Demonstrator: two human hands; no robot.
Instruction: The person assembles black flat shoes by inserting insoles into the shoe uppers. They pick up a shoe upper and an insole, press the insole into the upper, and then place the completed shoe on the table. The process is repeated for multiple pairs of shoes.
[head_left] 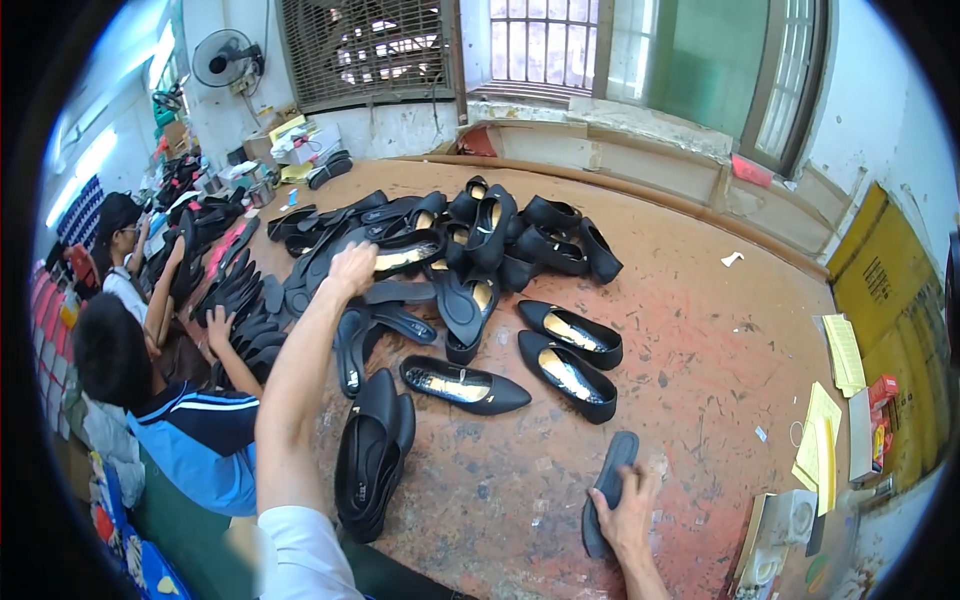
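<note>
At the pile of black pointed flat shoes, my left hand (354,268) is closed on the end of a black shoe (410,248) with a gold-coloured inside. My right hand (632,500) grips a dark insole (606,490) low over the near part of the table, thumb on one side. Between my arms lies a single black shoe (466,385), toe to the right. Beyond it a pair of shoes (568,372) lies side by side. Near my left forearm stand nested black shoes (372,460) with insoles inside. Loose black insoles (352,350) lie by the pile.
The worn brown table (700,400) carries yellow paper slips (820,440) and a small box (866,430) at its right edge. Two people work on the left, one in a blue shirt (195,450), among more black insoles (235,295). A wall fan (228,60) hangs behind.
</note>
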